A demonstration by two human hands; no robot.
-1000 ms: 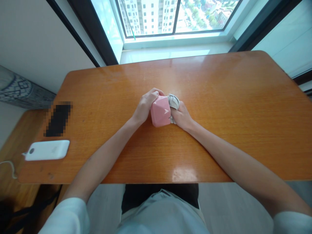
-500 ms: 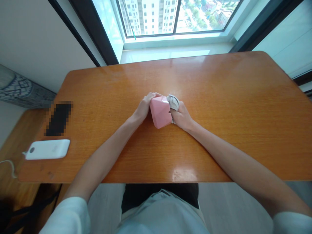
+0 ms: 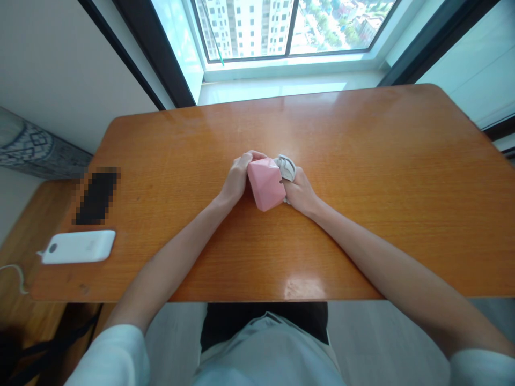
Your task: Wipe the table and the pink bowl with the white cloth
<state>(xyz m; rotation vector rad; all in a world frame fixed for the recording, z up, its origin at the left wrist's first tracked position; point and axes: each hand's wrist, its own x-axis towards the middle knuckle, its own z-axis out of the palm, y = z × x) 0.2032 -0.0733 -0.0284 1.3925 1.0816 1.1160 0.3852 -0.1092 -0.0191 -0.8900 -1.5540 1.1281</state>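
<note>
Above the middle of the table, a glossy pink faceted object [image 3: 265,185], of a kind I cannot make out, is between my hands. My left hand [image 3: 237,177] grips it from the left, its fingers curled over the far side and partly hidden. On the right, my right hand [image 3: 301,194] is closed around a bunched white-grey cloth [image 3: 286,168] that presses against the object's right side. A small dark notch shows on that edge. My right fingertips are hidden behind the cloth and the pink object.
The brown wooden table [image 3: 382,177] has rounded corners. On its left lie a blurred-out dark rectangle [image 3: 97,197] and a white oblong device [image 3: 79,247] with a cable. A window [image 3: 289,32] is beyond the far edge; a patterned fabric item [image 3: 44,145] stands at left.
The pink object has turned and shifted very slightly to the right in my hands. My left hand has moved a little with it; the cloth stays against its right side.
</note>
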